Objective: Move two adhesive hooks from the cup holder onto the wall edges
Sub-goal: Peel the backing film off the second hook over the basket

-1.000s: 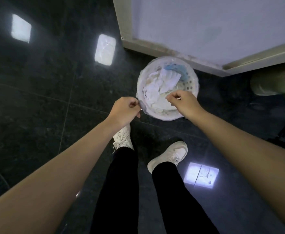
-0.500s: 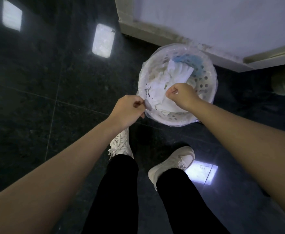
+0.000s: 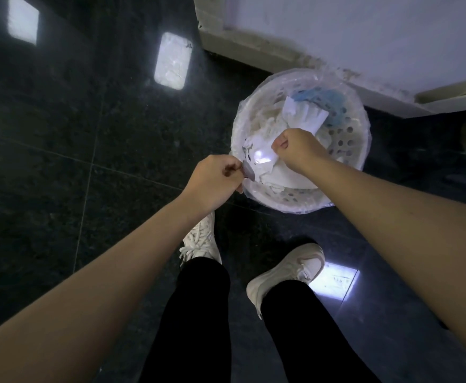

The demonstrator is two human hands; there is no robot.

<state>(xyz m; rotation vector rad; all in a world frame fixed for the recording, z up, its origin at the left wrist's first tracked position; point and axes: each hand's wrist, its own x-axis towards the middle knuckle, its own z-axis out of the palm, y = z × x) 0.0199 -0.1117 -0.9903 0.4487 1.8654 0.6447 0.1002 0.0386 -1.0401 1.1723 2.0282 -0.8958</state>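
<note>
My left hand (image 3: 214, 180) pinches a small grey adhesive hook (image 3: 248, 171) at the near left rim of a white perforated waste basket (image 3: 349, 139). My right hand (image 3: 298, 148) is closed just to the right, above the basket, pinching a shiny clear film (image 3: 262, 158) that stretches toward the hook. Both hands hover over the crumpled white paper in the basket. No cup holder is in view.
The basket stands on a dark glossy tiled floor (image 3: 88, 134) against a white wall corner with a pale skirting (image 3: 253, 48). It holds white tissue and a blue scrap (image 3: 323, 99). My two white shoes (image 3: 287, 269) stand just below the basket.
The view has shifted so the basket sits further right and nearer. My right hand has pulled a little away from the left, and a shiny film now shows between them.
</note>
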